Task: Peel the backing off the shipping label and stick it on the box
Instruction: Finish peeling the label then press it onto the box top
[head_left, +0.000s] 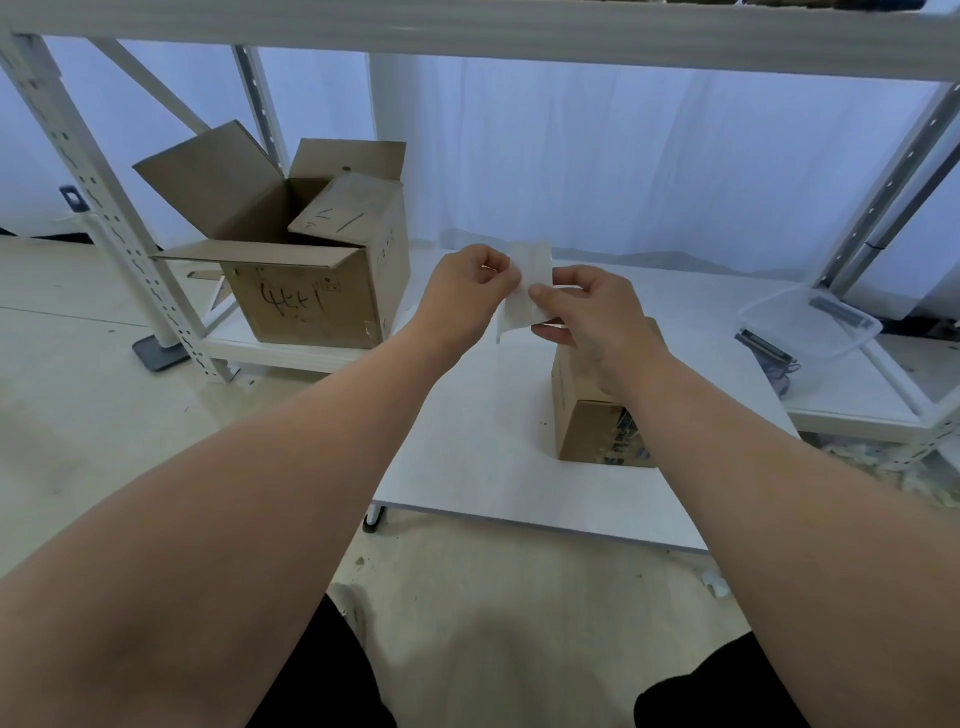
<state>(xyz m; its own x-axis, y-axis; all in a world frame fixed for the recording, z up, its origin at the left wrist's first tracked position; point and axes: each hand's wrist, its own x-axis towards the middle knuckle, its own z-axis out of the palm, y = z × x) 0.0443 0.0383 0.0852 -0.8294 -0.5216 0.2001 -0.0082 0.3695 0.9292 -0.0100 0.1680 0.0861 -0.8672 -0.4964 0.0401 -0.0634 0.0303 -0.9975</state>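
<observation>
A white shipping label (531, 265) is held upright in the air above the low white table (498, 457), gripped by both hands. My left hand (470, 291) pinches its left edge between thumb and fingers. My right hand (587, 317) pinches its right side, and a white strip hangs down below the fingers. A small brown cardboard box (592, 431) stands on the table directly under my right hand, its top mostly hidden by that hand and wrist.
A large open cardboard box (306, 291) with handwriting sits on the low rack shelf at the left. A clear plastic bin (810, 322) rests on the shelf at the right. White metal rack posts (104, 208) frame the scene. My knees show at the bottom.
</observation>
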